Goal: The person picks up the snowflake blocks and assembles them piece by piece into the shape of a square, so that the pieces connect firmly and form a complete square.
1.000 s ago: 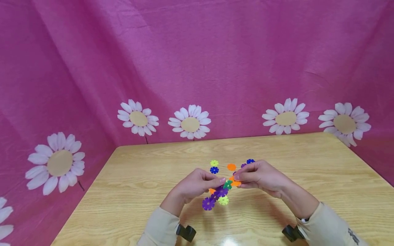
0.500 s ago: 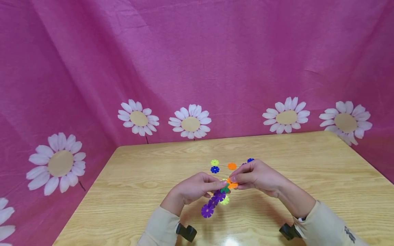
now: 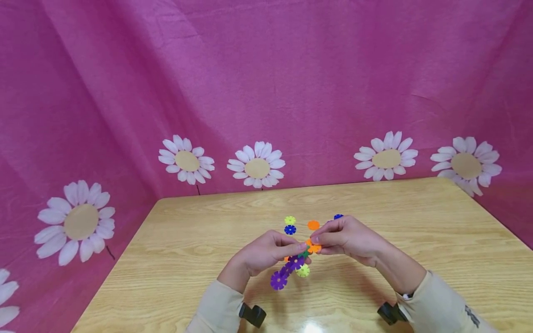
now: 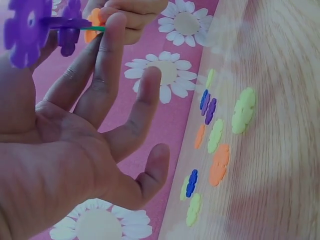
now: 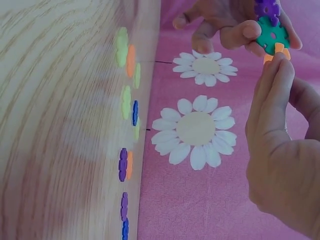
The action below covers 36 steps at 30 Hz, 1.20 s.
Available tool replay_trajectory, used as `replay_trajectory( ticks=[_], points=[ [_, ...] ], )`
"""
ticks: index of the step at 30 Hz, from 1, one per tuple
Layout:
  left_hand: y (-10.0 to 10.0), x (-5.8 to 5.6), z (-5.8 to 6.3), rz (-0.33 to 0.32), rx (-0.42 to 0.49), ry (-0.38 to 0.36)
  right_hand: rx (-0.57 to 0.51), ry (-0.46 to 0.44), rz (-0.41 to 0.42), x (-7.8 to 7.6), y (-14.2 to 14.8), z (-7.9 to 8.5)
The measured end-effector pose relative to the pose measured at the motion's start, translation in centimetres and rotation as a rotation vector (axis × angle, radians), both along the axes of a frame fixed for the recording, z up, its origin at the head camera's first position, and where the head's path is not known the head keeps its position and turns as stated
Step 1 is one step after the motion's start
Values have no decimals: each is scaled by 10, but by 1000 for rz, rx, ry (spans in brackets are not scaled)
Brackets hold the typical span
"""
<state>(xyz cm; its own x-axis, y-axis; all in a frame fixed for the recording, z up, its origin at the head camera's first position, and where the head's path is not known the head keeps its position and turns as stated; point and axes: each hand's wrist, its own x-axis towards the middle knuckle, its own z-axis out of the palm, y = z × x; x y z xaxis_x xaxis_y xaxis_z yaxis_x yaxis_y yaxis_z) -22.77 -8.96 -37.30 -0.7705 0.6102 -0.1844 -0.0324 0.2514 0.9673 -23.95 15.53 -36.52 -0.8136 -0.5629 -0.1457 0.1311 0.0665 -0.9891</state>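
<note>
Slotted plastic flower discs are joined in a short chain held above the table, its purple discs (image 3: 278, 280) slanting down toward me. My left hand (image 3: 264, 252) pinches the chain near its green disc (image 5: 273, 35), between thumb and fingers; its other fingers spread loosely in the left wrist view. From the other side my right hand (image 3: 356, 241) pinches an orange disc (image 3: 313, 247) with thumb and fingertips. In the right wrist view the orange disc meets the green one's edge. Fingertips partly hide the joint, so how deep the slots sit cannot be told.
Loose flower discs lie on the wooden table (image 3: 200, 231): a yellow-green disc (image 3: 290, 220), a blue disc (image 3: 290, 230) and an orange disc (image 3: 313, 225) beyond the hands, and a yellow-green disc (image 3: 303, 271) below them. A pink daisy-print curtain (image 3: 316, 92) stands behind the table.
My right hand has moved slightly left with the orange disc, closer to my left hand. The purple end of the chain dipped toward me, then rose a little.
</note>
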Motion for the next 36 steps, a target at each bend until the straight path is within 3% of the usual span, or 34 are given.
replay_trajectory(
  ticks=[6, 13, 19, 23, 25, 30, 33, 36],
  points=[
    [0, -1, 0, 19, -6, 25, 17, 29, -4, 0, -1, 0],
    [1, -2, 4, 54, -7, 38, 87, 62, 3, -3, 5, 11],
    [-2, -2, 4, 96, -38, 48, 208, 102, -75, -13, 22, 19],
    [-6, -2, 4, 110, -76, 60, 416, 185, -118, -28, 27, 16],
    [-7, -2, 5, 105, -72, 66, 570, 262, -123, -37, 27, 13],
    [-10, -3, 6, 97, -47, 73, 962, 595, -45, -60, 22, -2],
    [-12, -2, 7, 94, -47, 85, 1108, 762, 12, -68, 17, -15],
    [-14, -2, 8, 94, -61, 109, 1199, 785, 38, -73, 10, -24]
  ],
)
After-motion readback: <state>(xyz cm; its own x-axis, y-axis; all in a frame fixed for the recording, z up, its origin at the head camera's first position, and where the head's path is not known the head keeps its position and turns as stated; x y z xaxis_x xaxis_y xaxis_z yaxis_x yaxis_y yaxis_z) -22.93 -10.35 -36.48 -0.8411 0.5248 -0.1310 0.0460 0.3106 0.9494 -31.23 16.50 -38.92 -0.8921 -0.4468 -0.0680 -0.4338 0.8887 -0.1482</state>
